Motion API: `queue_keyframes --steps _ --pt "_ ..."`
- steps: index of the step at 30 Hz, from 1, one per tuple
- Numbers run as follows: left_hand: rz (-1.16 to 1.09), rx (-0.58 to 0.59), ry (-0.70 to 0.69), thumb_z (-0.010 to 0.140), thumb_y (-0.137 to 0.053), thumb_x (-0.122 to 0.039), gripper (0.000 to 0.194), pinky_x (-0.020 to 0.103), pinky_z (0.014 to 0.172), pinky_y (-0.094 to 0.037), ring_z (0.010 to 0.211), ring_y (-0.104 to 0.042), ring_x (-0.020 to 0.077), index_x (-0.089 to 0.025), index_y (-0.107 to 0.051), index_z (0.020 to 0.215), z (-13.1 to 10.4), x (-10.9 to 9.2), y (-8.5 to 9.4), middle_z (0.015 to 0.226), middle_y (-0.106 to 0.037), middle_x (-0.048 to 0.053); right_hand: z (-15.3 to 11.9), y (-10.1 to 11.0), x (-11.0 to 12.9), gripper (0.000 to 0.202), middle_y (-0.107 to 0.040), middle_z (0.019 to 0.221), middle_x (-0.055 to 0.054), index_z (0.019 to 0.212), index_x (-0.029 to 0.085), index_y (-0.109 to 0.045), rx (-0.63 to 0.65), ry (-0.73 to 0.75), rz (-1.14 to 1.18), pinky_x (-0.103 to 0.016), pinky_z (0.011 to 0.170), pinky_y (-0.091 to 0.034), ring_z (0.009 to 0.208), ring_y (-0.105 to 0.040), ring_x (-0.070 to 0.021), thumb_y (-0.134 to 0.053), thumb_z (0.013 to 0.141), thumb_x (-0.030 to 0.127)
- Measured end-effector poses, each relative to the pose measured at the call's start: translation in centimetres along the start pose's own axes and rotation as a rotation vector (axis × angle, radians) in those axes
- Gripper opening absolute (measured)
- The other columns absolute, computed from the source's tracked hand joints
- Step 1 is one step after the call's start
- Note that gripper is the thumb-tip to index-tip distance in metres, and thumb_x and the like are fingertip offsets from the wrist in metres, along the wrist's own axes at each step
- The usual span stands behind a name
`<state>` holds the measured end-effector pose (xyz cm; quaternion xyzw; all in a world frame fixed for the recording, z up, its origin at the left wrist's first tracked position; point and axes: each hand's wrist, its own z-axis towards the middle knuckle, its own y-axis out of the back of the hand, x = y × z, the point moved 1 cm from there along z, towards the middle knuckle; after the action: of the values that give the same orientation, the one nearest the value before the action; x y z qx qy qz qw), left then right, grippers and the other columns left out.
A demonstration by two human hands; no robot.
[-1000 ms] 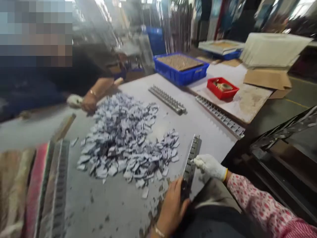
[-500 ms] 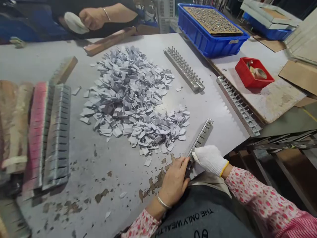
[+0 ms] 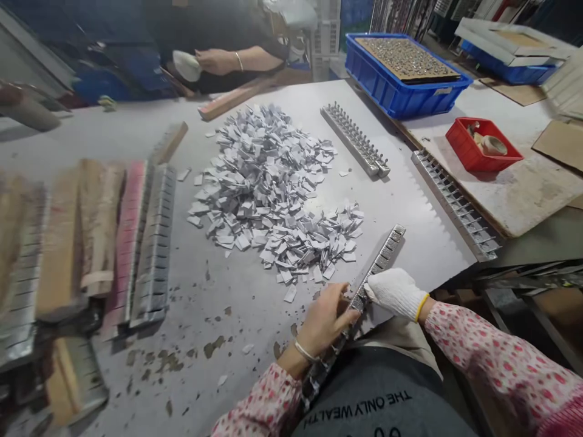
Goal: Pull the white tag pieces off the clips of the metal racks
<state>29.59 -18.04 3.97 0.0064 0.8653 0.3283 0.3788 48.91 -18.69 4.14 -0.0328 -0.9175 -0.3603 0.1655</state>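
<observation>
A narrow slotted metal bar [image 3: 387,247] lies slantwise at the table's near edge, its lower end running down past my left wrist toward the apron. My left hand [image 3: 324,317], bare with a bangle at the wrist, grips the bar from the left, thumb and forefinger against it. From the other side my right hand [image 3: 395,292], in a white knit glove, is closed on the bar at mid-length. Its fingertips are partly hidden, and anything small between them cannot be made out. Just beyond lies a large heap of small white-grey flat pieces [image 3: 268,188].
Several slotted bars [image 3: 155,243] and wooden blocks line the left side. Metal strips with upright pins [image 3: 355,142] lie at the back; another pinned bar [image 3: 455,206] sits right. A blue crate [image 3: 410,100] and red bin [image 3: 483,145] stand beyond. A co-worker's hand [image 3: 218,62] is opposite.
The view has swung left, so the scene sits farther right. More of the bar's lower end shows below my left hand, whose thumb and forefinger have spread. My right hand stays on the bar.
</observation>
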Motion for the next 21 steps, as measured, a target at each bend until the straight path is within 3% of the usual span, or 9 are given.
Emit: queue_keyframes --steps 3,5,7,10,13,16,19,21 --pt "0.354 -0.126 0.149 0.087 -0.058 -0.031 0.029 0.038 0.085 -0.047 0.101 -0.058 0.0254 -0.019 -0.056 0.114 2.2 1.6 1.0 0.110 -0.061 0.010 -0.1 -1.5 -1.0 0.038 -0.071 0.078 -0.013 0.087 0.016 -0.069 -0.092 0.044 0.009 -0.032 0.066 -0.046 0.076 -0.069 -0.0282 -0.040 0.097 0.039" --pt "0.547 -0.145 0.192 0.089 -0.054 -0.026 0.016 0.037 0.082 -0.045 0.097 -0.058 0.0257 -0.017 -0.060 0.100 3.6 2.7 1.3 0.100 -0.063 0.010 -0.1 -2.3 -1.6 0.041 -0.070 0.078 -0.010 0.086 0.018 -0.067 -0.114 0.090 0.037 -0.029 0.064 -0.042 0.073 -0.068 -0.0253 -0.038 0.098 0.044" --pt "0.622 -0.151 0.198 0.091 -0.047 -0.021 0.015 0.035 0.081 -0.044 0.093 -0.059 0.0247 -0.015 -0.062 0.091 4.4 3.6 1.4 0.093 -0.063 0.010 0.2 -2.8 -2.3 0.044 -0.069 0.077 -0.008 0.083 0.019 -0.064 -0.157 0.099 0.090 -0.027 0.061 -0.037 0.071 -0.066 -0.0222 -0.034 0.099 0.046" --pt "0.636 -0.192 0.195 0.093 -0.042 -0.018 0.021 0.031 0.078 -0.044 0.087 -0.060 0.0217 -0.015 -0.062 0.088 4.6 4.8 1.5 0.086 -0.062 0.009 1.1 -3.4 -2.9 0.049 -0.067 0.076 -0.005 0.080 0.019 -0.060 -0.307 0.031 0.218 -0.025 0.061 -0.034 0.072 -0.063 -0.0176 -0.028 0.101 0.050" --pt "0.649 -0.262 0.131 0.093 -0.044 -0.024 0.019 0.029 0.076 -0.046 0.086 -0.060 0.0208 -0.017 -0.061 0.092 4.1 6.4 1.6 0.083 -0.061 0.007 3.0 -4.4 -1.9 0.048 -0.064 0.077 -0.003 0.081 0.018 -0.058 -0.403 -0.011 0.312 -0.024 0.063 -0.032 0.071 -0.060 -0.0148 -0.029 0.101 0.051" --pt "0.608 -0.358 0.030 0.092 -0.042 -0.025 0.020 0.028 0.073 -0.048 0.084 -0.062 0.0216 -0.020 -0.061 0.098 3.9 9.7 1.8 0.079 -0.061 0.006 6.1 -5.4 0.3 0.042 -0.064 0.076 -0.003 0.083 0.018 -0.059 -0.433 -0.004 0.306 -0.025 0.060 -0.030 0.071 -0.059 -0.0157 -0.035 0.099 0.049" --pt "0.528 -0.409 -0.020 0.095 -0.027 -0.019 0.036 0.028 0.066 -0.050 0.075 -0.065 0.0219 -0.022 -0.062 0.092 4.4 13.4 2.4 0.074 -0.063 0.006 9.2 -6.0 2.0 0.033 -0.064 0.074 -0.003 0.082 0.019 -0.060 -0.452 -0.024 0.304 -0.026 0.055 -0.027 0.071 -0.060 -0.0175 -0.043 0.096 0.044" --pt "0.417 -0.427 -0.045 0.096 -0.025 -0.025 0.040 0.028 0.062 -0.051 0.071 -0.067 0.0219 -0.023 -0.063 0.087 4.8 14.8 2.9 0.075 -0.066 0.006 10.4 -6.1 2.5 0.028 -0.064 0.074 -0.002 0.083 0.019 -0.061 -0.474 -0.032 0.402 -0.026 0.054 -0.028 0.071 -0.060 -0.0174 -0.046 0.094 0.041"
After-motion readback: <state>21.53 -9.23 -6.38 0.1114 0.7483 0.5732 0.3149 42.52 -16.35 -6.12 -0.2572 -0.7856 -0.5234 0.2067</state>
